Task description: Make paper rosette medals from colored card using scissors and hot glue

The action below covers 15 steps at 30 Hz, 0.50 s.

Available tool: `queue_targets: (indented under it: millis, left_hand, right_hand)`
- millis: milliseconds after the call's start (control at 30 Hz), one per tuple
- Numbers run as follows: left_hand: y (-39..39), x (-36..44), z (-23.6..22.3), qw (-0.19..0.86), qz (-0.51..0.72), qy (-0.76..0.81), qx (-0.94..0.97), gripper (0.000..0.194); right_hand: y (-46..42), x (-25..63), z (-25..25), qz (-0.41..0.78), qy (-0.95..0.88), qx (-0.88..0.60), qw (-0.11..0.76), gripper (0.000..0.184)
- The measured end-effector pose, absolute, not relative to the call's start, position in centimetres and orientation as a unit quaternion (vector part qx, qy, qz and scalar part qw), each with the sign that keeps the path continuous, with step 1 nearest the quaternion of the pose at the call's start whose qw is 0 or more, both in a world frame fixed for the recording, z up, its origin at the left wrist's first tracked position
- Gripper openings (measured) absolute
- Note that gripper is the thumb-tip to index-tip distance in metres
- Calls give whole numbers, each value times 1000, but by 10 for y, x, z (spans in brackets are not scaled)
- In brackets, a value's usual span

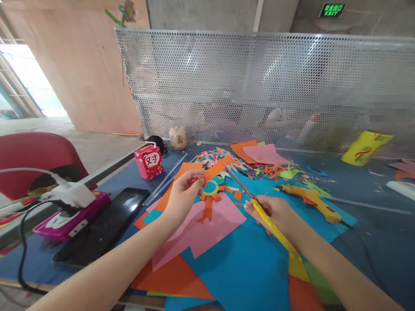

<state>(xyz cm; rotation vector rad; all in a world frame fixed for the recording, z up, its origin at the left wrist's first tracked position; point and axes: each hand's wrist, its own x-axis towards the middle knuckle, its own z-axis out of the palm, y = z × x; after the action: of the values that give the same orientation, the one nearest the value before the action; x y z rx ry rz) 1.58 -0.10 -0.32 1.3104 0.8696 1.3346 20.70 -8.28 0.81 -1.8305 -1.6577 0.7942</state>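
Between the thumb and fingers of my left hand (pixel 186 190) is pinched an orange paper strip (pixel 216 169), which slants up to the right. My right hand (pixel 270 211) grips a pair of yellow-handled scissors (pixel 259 209). Their metal blades point up and left and meet the strip's far end; whether they cut into it I cannot tell. Just below the strip, a green scalloped paper ring (pixel 210 188) with orange paper tails lies over pink paper (pixel 214 224). Large blue paper (pixel 246 263) spreads under my right hand.
A yellow hot glue gun (pixel 313 203) with a trailing cord lies at right. Paper scraps (pixel 215 156) are heaped at the back, before a perforated metal screen (pixel 243 86). At left are a black phone (pixel 103 224), a purple power strip (pixel 73 218) and a red drink carton (pixel 148 162).
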Motion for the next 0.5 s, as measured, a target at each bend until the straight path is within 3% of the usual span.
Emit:
queue_targets:
  millis: [500]
  left_hand:
    - [-1, 14, 0, 528, 619, 291, 504, 14]
  right_hand:
    - [-81, 209, 4, 281, -630, -669, 277, 30]
